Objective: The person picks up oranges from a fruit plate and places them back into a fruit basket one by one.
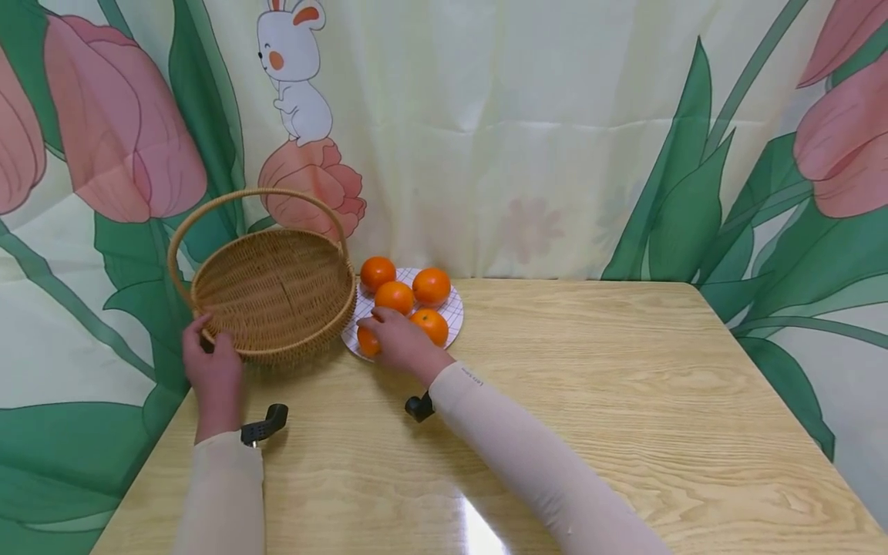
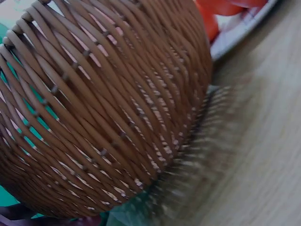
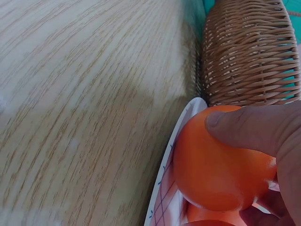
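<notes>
A wicker basket (image 1: 277,289) with a tall arched handle tilts so its woven inside faces the head camera. My left hand (image 1: 213,374) grips its near-left rim, thumb and fingers on either side. In the left wrist view, the basket's ribbed side (image 2: 108,108) hides nearly all of that hand. My right hand (image 1: 405,344) holds an orange (image 3: 216,165) at the near-left side of a white plate (image 1: 454,314) with a checked pattern. The thumb (image 3: 235,127) presses on the orange's upper side, with fingers below. Several other oranges (image 1: 394,297) sit on the plate.
The basket stands right beside the plate, at the left. A light wood table (image 1: 590,370) extends to the right and toward me. Behind it hangs a curtain (image 1: 555,154) printed with tulips and a rabbit. Black camera mounts (image 1: 267,425) jut from both wrists.
</notes>
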`<state>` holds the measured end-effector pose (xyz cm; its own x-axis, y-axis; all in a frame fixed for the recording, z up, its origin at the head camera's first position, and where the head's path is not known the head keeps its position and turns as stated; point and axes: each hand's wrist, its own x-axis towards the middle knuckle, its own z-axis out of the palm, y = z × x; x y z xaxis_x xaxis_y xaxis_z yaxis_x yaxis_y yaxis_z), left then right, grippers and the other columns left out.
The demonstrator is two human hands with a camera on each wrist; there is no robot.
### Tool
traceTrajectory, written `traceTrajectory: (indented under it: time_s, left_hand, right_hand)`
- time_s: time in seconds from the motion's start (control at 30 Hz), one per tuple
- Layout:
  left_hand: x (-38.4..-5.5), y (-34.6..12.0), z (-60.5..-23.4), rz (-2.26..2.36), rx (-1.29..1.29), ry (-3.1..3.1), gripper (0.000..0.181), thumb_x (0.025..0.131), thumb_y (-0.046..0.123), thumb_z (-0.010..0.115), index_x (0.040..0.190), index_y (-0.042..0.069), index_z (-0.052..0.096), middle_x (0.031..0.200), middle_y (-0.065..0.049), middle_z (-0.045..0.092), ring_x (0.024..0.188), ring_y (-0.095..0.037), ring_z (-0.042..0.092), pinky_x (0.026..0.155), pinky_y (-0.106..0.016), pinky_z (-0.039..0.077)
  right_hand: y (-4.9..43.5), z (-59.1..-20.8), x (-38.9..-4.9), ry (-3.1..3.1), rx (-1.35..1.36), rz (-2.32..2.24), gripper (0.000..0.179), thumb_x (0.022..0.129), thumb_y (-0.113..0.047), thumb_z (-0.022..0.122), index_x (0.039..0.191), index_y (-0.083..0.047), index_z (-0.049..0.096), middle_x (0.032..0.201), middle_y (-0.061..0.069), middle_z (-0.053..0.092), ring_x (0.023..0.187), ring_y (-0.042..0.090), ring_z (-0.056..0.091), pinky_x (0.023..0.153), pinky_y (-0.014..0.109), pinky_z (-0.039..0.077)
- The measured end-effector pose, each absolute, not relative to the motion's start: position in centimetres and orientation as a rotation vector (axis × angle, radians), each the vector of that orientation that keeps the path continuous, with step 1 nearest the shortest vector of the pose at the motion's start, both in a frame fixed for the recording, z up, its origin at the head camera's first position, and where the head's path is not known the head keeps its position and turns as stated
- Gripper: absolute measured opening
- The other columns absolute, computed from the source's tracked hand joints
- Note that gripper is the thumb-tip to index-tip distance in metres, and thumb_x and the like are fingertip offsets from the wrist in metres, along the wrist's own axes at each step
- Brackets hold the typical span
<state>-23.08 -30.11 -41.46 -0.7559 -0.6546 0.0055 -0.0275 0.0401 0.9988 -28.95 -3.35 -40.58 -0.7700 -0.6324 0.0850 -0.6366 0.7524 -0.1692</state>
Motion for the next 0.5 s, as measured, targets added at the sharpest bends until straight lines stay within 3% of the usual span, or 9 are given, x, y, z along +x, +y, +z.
traceTrajectory:
  time_s: [0.17,0.27,0.5]
  left_hand:
    - [-23.3,-30.5,-41.8,-1.640,0.766,-1.907,0.038,0.092,0.020,0.038,0.128,0.033,0.042,0.143,0.009,0.031,0.116,-0.014,0.039,0.084,-0.027,0.039]
    - [-23.4,-30.5,-42.0,-1.631,0.783,-1.903,0.039,0.092,0.019,0.039,0.128,0.033,0.042,0.143,0.009,0.032,0.117,-0.013,0.040,0.082,-0.025,0.039]
    - [-23.8,-30.0,-42.2,-1.639,0.742,-1.825,0.041,0.091,0.016,0.038,0.129,0.030,0.043,0.141,0.009,0.035,0.122,-0.015,0.040,0.093,-0.031,0.037]
  right_hand:
    - [-3.3,-40.6,-28.8,-2.923,1.069,0.307,0.056,0.082,-0.028,0.064,0.134,-0.024,0.043,0.139,0.006,0.038,0.124,0.022,0.041,0.100,0.033,0.039]
    - [-3.2,-40.4,-28.7,-2.925,1.064,0.334,0.056,0.082,-0.030,0.064,0.134,-0.025,0.042,0.139,0.005,0.037,0.125,0.022,0.041,0.100,0.034,0.040]
    - [-2.8,-39.1,-29.2,-2.866,1.064,0.455,0.059,0.079,-0.034,0.065,0.132,-0.025,0.043,0.138,0.004,0.037,0.120,0.021,0.043,0.097,0.033,0.042]
